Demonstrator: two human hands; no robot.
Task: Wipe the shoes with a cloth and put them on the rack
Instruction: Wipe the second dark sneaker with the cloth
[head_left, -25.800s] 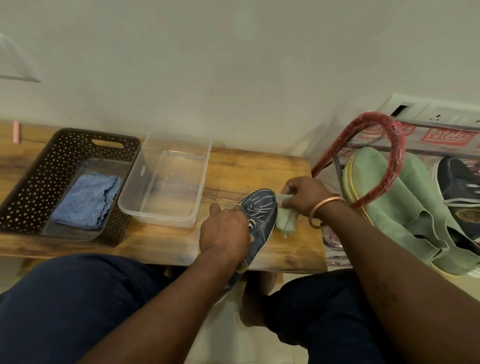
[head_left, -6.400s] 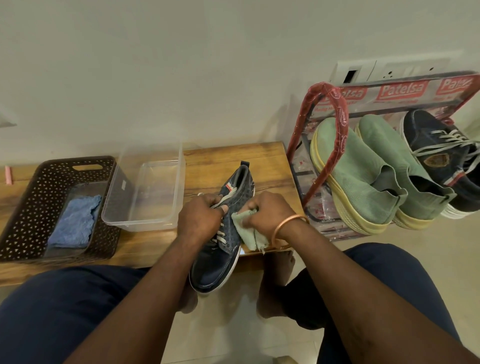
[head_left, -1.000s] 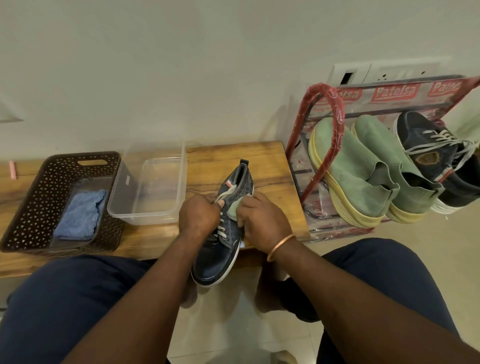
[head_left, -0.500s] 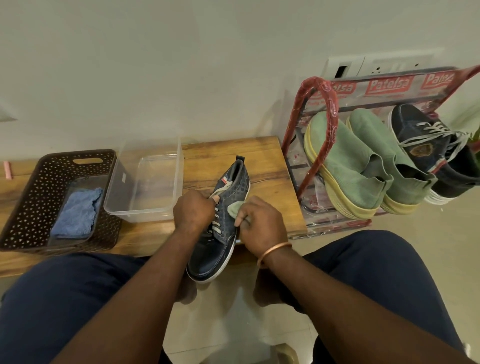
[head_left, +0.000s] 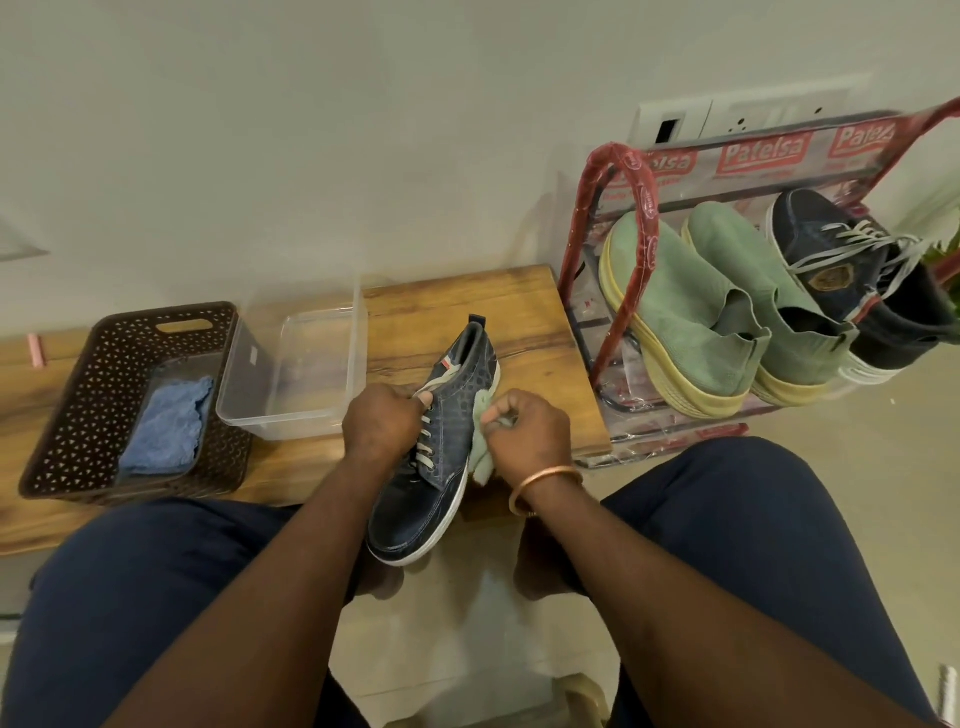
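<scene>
A seated person holds a navy shoe (head_left: 441, 467) tilted over the front edge of a wooden bench (head_left: 524, 332), with the heel above the bench top and the toe past the edge. The left hand (head_left: 382, 421) grips the shoe at the laces. The right hand (head_left: 527, 434) pinches a pale green cloth (head_left: 480, 447) against the shoe's side. Right of the bench, a red rack (head_left: 613, 208) holds two green shoes (head_left: 691, 312) and a second navy shoe (head_left: 852, 270).

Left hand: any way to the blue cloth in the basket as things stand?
Probably not yet: the left hand grips the navy shoe. The path looks free, though; the blue cloth lies uncovered in the open brown basket.
</scene>
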